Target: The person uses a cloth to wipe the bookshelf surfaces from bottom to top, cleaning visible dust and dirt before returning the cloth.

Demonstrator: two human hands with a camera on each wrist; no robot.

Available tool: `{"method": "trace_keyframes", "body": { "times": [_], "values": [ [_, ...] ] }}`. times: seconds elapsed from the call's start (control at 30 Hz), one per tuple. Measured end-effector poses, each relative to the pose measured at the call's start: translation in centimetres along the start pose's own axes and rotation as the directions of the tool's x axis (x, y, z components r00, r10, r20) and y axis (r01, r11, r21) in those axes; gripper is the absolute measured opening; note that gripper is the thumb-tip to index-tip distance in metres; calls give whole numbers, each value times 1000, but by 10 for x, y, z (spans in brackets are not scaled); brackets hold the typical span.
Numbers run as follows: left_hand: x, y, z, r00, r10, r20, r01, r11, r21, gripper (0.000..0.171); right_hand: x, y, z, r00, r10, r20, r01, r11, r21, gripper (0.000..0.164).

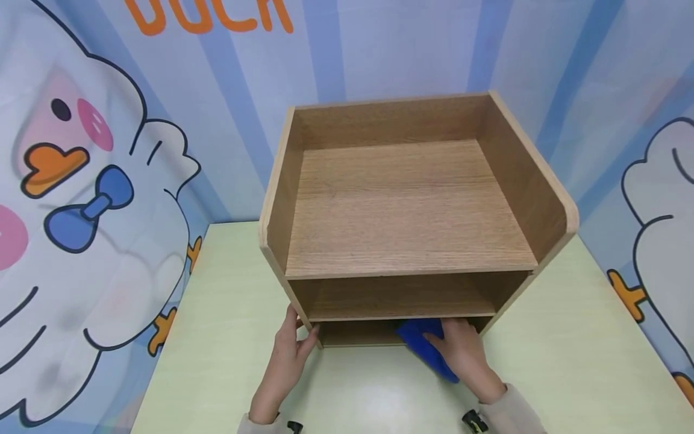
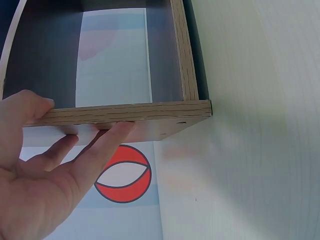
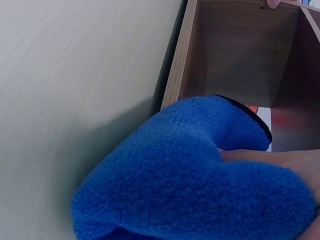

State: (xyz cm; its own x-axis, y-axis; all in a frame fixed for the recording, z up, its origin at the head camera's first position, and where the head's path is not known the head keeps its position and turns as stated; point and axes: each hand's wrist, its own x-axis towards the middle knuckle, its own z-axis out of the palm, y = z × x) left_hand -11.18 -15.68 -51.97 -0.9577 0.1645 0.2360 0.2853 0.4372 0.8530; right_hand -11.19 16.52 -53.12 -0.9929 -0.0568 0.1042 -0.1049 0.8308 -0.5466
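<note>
A wooden desktop shelf [image 1: 412, 205] with a raised back and sides stands on the table. At its lower left side, my left hand [image 1: 287, 355] grips the edge of the side panel [image 2: 125, 112], thumb on the inner side and fingers on the outer face. My right hand [image 1: 463, 352] holds a blue cloth [image 1: 425, 349] at the right of the lowest compartment [image 1: 358, 333], and the fingertips are hidden under the middle board. Up close in the right wrist view, the fluffy cloth [image 3: 190, 170] with a black edge lies bunched over the bottom board's front edge.
The pale table [image 1: 217, 301] extends on both sides of the shelf and in front of it. Behind hangs a blue striped backdrop [image 1: 379, 48] with cartoon ducks. Above the lowest compartment is another open compartment [image 1: 401, 295].
</note>
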Motion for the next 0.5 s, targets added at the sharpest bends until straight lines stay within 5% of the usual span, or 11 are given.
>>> {"method": "trace_keyframes", "body": {
  "times": [0.27,0.5],
  "values": [
    [0,-1,0,1000,-1,5,1,1000,-13,69,-4,8,-9,1000,24,-17,-26,991,-128,51],
    [0,-2,0,1000,-5,5,5,1000,-30,66,-8,5,-3,996,-50,-69,28,957,-287,23]
  ]
}}
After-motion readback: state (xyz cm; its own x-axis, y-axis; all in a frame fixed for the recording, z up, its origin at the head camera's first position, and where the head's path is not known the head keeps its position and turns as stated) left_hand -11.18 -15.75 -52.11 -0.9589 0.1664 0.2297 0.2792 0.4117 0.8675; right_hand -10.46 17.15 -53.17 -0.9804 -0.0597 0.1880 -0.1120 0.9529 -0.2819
